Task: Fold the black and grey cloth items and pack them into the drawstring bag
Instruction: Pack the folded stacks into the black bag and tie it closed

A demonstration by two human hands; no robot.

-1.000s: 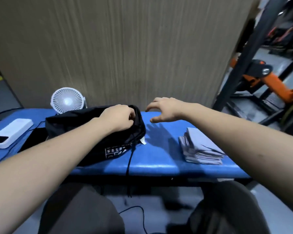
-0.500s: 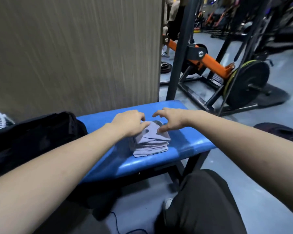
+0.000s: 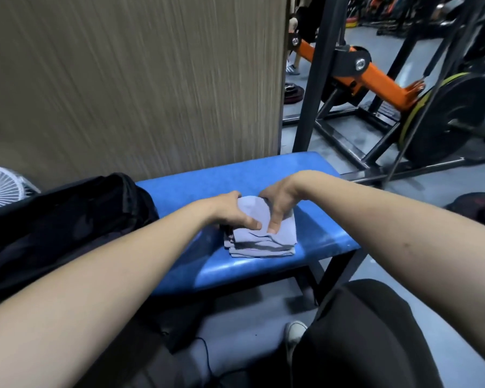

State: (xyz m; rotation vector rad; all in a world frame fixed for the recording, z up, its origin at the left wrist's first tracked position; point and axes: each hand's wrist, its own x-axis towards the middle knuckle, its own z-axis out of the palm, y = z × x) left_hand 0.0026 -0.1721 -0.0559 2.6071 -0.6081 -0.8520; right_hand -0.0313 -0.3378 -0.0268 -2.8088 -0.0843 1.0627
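On the blue padded counter a stack of folded grey cloths lies near the counter's right end, close to its front edge. Both hands are on the stack. The left hand comes in from the left, its fingers curled over the top cloth and gripping it at the left side. The right hand reaches from the right, with its thumb pressed down on the top layer next to the left thumb and its other fingers bent over the far edge, so that both hands clamp the uppermost grey cloth between them. The top layer is bunched up in a hump between the hands; the lower layers lie flat.

To the left on the counter, just beside the left forearm, sits the black drawstring bag, slumped and dark; its opening cannot be made out. Behind it, at the left edge of the view, stands a small white fan. A wood-grain panel rises right behind the counter. To the right, well apart from the counter, stands a gym machine with an orange arm and a black weight plate on the grey floor. The person's dark-clad knee fills the lower right, below the counter's edge.
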